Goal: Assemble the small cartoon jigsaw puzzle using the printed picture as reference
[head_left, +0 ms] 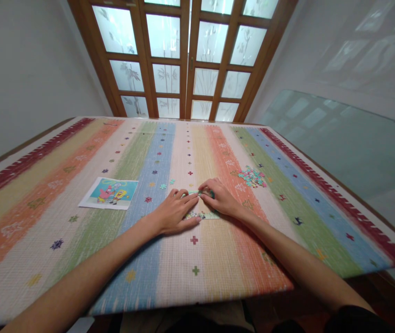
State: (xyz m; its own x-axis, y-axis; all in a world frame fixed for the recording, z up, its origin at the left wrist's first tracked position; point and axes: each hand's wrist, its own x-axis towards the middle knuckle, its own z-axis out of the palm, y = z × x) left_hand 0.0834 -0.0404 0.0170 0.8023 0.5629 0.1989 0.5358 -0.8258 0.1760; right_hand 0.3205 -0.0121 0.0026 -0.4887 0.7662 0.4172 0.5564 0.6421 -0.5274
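Head view: left hand [179, 212], thumb and fingers parted, rests over the puzzle [213, 216] beneath the grip; right hand [221, 199] curls at its far edge, pinch indeterminable. Keep joints flat. Loose pieces [252, 176] lie right.

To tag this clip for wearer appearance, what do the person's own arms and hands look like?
The left hand and right hand are ungloved, with no ring, watch or bracelet that I can make out. Both forearms are bare. A dark sleeve shows at the lower right; no left sleeve is in view.
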